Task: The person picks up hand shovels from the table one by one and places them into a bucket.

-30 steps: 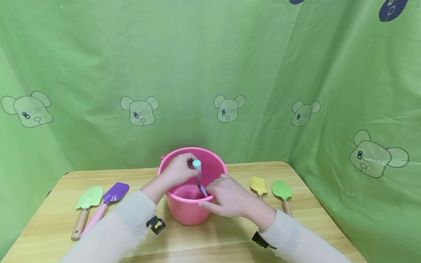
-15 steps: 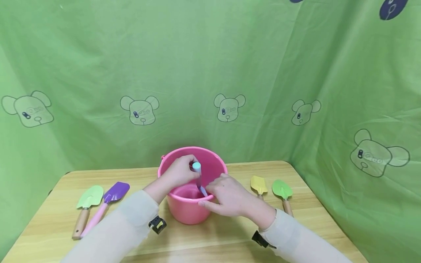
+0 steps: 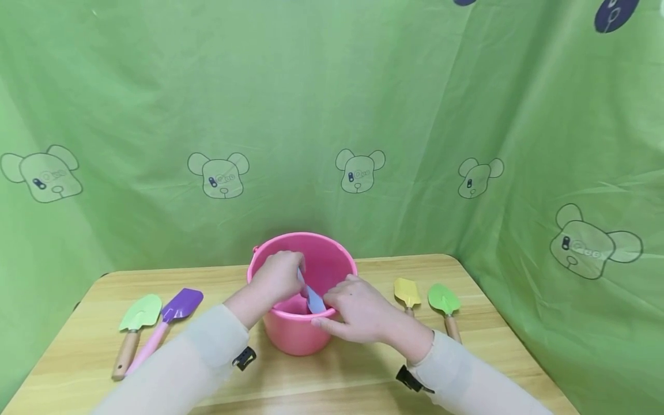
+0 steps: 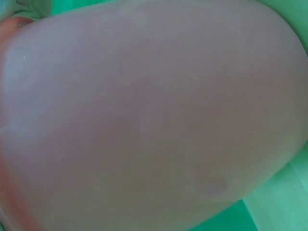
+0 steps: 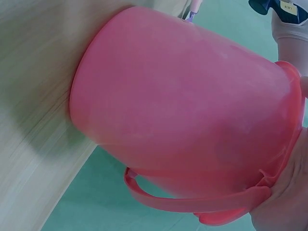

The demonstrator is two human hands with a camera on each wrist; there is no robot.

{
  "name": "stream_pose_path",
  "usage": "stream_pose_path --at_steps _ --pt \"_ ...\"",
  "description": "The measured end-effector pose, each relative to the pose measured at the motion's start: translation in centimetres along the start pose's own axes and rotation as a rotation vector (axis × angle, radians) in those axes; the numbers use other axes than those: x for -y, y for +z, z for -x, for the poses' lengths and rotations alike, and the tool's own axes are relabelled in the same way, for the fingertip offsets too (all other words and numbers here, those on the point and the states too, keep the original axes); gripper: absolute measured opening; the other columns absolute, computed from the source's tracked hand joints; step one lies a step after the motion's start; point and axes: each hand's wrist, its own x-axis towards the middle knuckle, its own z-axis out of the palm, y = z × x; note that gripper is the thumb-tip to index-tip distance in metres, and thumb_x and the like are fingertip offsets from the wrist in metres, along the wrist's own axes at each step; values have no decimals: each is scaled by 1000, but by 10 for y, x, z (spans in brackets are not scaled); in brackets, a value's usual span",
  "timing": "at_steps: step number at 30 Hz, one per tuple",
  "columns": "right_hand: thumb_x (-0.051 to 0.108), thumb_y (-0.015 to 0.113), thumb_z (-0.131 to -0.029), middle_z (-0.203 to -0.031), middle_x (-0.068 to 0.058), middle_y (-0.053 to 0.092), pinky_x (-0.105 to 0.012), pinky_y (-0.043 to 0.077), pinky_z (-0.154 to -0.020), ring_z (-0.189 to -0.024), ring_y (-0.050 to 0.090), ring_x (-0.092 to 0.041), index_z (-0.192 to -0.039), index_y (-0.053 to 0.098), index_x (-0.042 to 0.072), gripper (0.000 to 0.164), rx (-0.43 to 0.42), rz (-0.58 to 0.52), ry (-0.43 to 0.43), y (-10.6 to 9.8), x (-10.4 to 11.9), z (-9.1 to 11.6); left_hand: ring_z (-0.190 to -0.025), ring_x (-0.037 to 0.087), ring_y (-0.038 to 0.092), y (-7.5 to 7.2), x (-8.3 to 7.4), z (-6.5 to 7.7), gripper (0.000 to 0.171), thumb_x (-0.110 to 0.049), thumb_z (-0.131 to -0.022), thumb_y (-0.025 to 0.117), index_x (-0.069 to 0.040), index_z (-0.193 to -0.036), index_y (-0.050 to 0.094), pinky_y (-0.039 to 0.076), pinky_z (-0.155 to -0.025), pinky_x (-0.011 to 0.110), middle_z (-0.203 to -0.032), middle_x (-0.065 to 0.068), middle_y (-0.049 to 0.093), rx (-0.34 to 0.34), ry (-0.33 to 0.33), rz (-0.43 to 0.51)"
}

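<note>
A pink bucket (image 3: 298, 337) stands upright on the wooden table in the head view. My left hand (image 3: 275, 282) reaches over its near left rim and holds a small shovel inside, with the light blue blade (image 3: 314, 301) showing beyond the fingers; the handle is mostly hidden by the hand. My right hand (image 3: 360, 311) grips the bucket's right front rim, thumb outside and fingers over the edge. In the right wrist view the bucket's wall (image 5: 183, 101) and its carrying handle (image 5: 192, 203) show. A blurred pinkish surface nearly fills the left wrist view.
To the left lie a pale green trowel (image 3: 142, 311) with a wooden handle and a purple shovel (image 3: 183, 302) with a pink handle. A yellow shovel (image 3: 407, 292) and a green trowel (image 3: 443, 298) lie to the right. A green curtain (image 3: 290, 115) hangs behind the table.
My left hand has moved slightly lower into the bucket and tilted the shovel; its teal handle end no longer shows and more of the blue blade does. The right hand has stayed in place.
</note>
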Motion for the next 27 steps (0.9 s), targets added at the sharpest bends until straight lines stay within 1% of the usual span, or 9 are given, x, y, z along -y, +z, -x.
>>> stream_pose_path --at_steps 3,6,9,12,18,27 --pt "63 34 -90 -60 16 40 -28 31 -65 -58 37 -4 -65 40 27 44 0 5 2 -1 0 0 -66 13 52 -1 0 1 23 -14 -67 77 -11 -81 60 46 -63 27 -70 -5 56 28 8 -74" --pt "63 33 -90 -60 16 39 -28 31 -65 -58 37 -4 -65 40 27 45 2 15 -1 -1 0 0 -62 14 52 -2 1 3 25 -17 -66 78 -13 -76 56 45 -59 27 -66 -3 55 61 -3 -114" --pt "63 33 -90 -60 15 40 -28 31 -65 -58 37 -4 -65 40 26 45 5 21 -2 -1 0 -1 -60 14 52 -2 1 4 29 -20 -65 80 -13 -77 54 45 -57 27 -65 -2 55 94 -27 -152" --pt "63 33 -90 -60 15 40 -28 31 -65 -58 37 -4 -65 40 26 45 7 22 -1 0 1 -1 -62 15 53 -2 2 6 31 -21 -65 80 -12 -79 54 46 -57 28 -69 -1 56 115 -47 -183" --pt "63 34 -90 -60 15 39 -28 31 -64 -58 37 -4 -65 39 26 45 2 20 -6 0 1 0 -65 18 55 -1 1 7 33 -23 -64 81 -12 -81 55 48 -58 30 -72 0 56 122 -57 -228" --pt "62 34 -91 -60 15 38 -28 30 -64 -57 35 -5 -65 39 26 45 -12 27 -19 1 -1 0 -65 18 55 -1 -1 9 30 -19 -65 78 -12 -82 55 46 -53 29 -74 2 57 156 -76 -248"
